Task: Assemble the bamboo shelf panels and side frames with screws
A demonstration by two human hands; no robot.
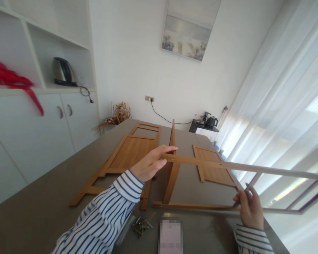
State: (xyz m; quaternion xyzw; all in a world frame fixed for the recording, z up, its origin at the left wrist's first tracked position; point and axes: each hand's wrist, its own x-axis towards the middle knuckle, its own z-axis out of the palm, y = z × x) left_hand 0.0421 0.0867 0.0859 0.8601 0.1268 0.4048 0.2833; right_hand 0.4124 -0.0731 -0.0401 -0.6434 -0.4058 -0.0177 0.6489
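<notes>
Screws (141, 225): a small loose heap, lay nearest you on the table (42, 211), just beside your striped left sleeve (108, 211). Frame (228, 164): long, of thin wooden rails, stood on its long edge across the table's right end, with its far part hanging out past the edge toward the curtains. Left hand (149, 164): closed in a narrow pinch on the near end of the frame's top rail. Right hand (250, 208): wrapped shut around the bottom rail, low at the table's edge. Upright board (172, 141): stood on edge at the frame's left end; whether they touched could not be told. Large panel (129, 151): lay flat to your left. Small panel (213, 169): lay flat behind the frame. Handling note, a judgement only: with so much length unsupported, you did best to keep both rails gripped and level, the rail end square to the upright board.
</notes>
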